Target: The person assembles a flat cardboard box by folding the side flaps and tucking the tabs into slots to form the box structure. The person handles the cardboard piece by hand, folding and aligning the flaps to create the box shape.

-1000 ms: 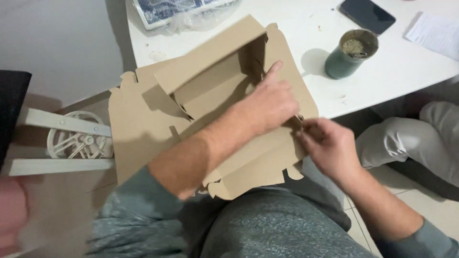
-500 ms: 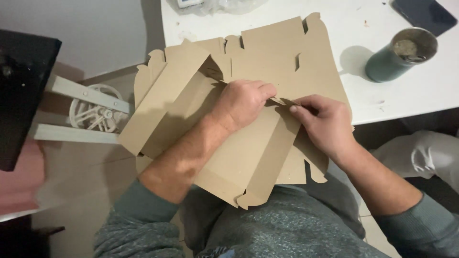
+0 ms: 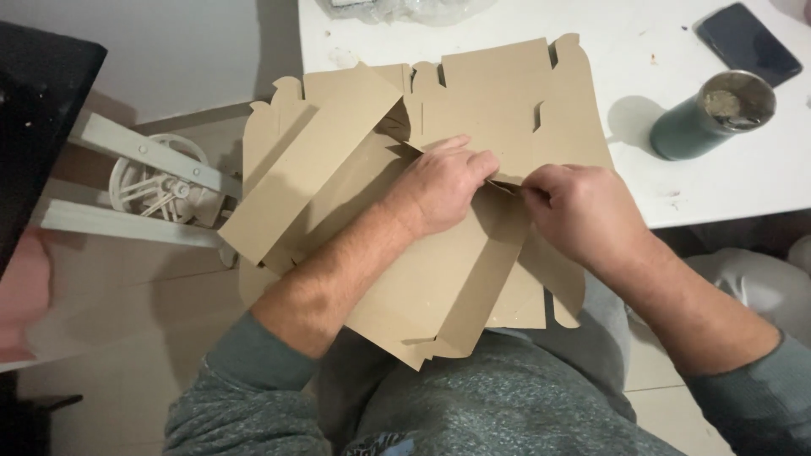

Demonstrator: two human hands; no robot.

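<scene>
- Hands first: the left hand lies palm down on the brown cardboard box blank, fingers together and curled a little, pressing the sheet at its middle.
- The right hand is just beside it, on the right. Its thumb and forefinger are closed on a small flap of the cardboard, a pinch right at the point where the two hands almost meet.
- The flap sits between the two hands, so both are equally near; the right one holds it, the left one only holds the sheet down next to it.
- The blank rests partly on the person's lap and partly against the edge of the white table. Its long folded panel runs diagonally, from lower left up toward the table, on the left side of the left forearm.
- Farther out on the table, well apart from the hands: a dark green tumbler to the right and a dark phone behind it.
- On the floor to the left stands a white frame with a wheel-like part.
</scene>
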